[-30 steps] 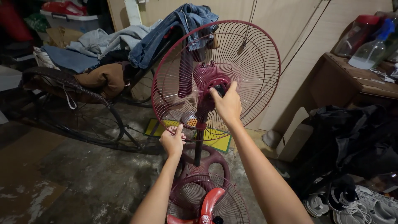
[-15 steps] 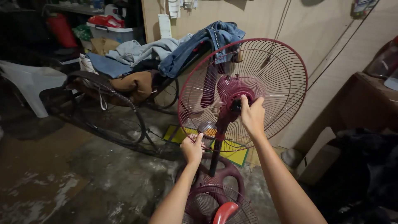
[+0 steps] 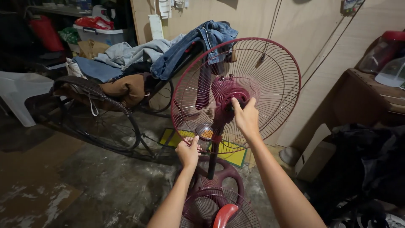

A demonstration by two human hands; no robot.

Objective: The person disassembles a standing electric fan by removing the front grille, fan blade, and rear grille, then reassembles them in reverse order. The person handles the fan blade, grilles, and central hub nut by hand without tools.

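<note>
While the right hand reaches up to the dark red hub at the middle of the fan guard, its fingers are curled narrowly around the small black knob there, thumb and forefinger pinching it. The left hand sits lower, closed in a loose fist on the bottom rim of the same round wire guard, just left of the fan pole; the fingers are wrapped over the wires, so how tightly they grip cannot be told. The fan stands upright on a grey concrete floor, its guard facing the person and tilted slightly back toward a pale wooden wall. At the foot of the pole lies a round dark red base, and nearer the camera a second wire guard lies flat with a bright red blade resting on it. To the left, a dark rocking chair is heaped with clothes, a pair of blue jeans hanging over its back and touching the top left of the fan guard from behind. A white plastic chair stands at the far left. A yellow mat lies on the floor behind the pole. On the right stands a brown wooden table, with dark bags piled below it.
</note>
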